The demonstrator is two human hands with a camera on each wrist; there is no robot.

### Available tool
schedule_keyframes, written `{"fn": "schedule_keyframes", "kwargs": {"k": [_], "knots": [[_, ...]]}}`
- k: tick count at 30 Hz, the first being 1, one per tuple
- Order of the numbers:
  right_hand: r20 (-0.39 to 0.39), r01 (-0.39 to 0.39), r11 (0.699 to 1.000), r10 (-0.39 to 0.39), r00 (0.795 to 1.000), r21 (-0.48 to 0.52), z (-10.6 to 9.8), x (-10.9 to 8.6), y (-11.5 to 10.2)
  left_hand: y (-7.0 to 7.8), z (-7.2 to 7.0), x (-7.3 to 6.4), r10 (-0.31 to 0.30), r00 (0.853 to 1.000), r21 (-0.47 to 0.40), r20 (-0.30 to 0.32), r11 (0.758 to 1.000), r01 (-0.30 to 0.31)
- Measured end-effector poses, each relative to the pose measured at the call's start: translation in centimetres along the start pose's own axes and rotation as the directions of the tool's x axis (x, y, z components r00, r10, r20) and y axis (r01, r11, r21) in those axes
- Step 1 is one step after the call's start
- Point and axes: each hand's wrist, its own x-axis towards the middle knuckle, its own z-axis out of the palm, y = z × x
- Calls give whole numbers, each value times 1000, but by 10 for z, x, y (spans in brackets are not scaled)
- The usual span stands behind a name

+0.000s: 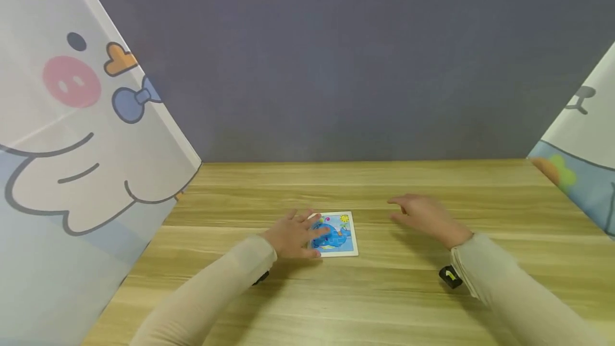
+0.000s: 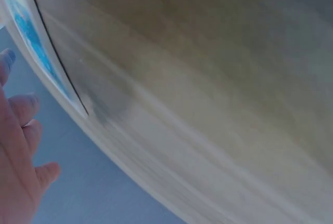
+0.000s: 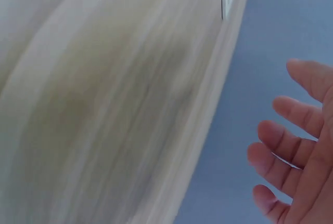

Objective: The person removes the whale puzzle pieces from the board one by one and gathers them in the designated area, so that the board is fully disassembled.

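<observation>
A small square picture board [image 1: 342, 239] with a white border lies flat on the wooden table. Its picture shows a blue animal and a yellow sun; faint lines across the animal resemble puzzle-piece seams. My left hand [image 1: 294, 235] hovers over the board's left part with fingers spread, hiding some of the picture. In the left wrist view the left hand [image 2: 18, 151] appears apart from the board [image 2: 39, 42], holding nothing. To the right of the board, my right hand [image 1: 426, 219] is held above the table. Loosely bent fingers of that hand [image 3: 302, 146] hold nothing in the right wrist view.
The wood-grain table [image 1: 365, 303] meets a dark grey upright panel [image 1: 336, 68] at its back. White panels with cartoon prints stand at the left [image 1: 43, 122] and right [image 1: 596, 132]. A black wrist device [image 1: 450, 276] sits by the right cuff.
</observation>
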Motion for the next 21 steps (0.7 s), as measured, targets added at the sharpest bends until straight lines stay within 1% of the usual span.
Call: {"fn": "schedule_keyframes", "kwargs": {"k": [5, 8, 11, 17, 21], "knots": [[70, -89, 994, 84, 994, 71, 10, 13, -12, 3, 4, 9, 8, 1000, -5, 3, 1000, -8], [111, -132, 984, 119, 987, 121, 18, 22, -20, 6, 5, 15, 5, 1000, -13, 8, 1000, -5], [142, -167, 976, 147, 979, 140, 24, 29, -28, 8, 4, 18, 0, 1000, -16, 23, 1000, 0], [182, -200, 965, 169, 969, 168, 33, 41, -41, 11, 0, 23, 1, 999, -21, 38, 1000, 0], [203, -202, 967, 169, 965, 154, 39, 47, -49, 12, -3, 24, -15, 997, -25, 71, 1000, 17]]}}
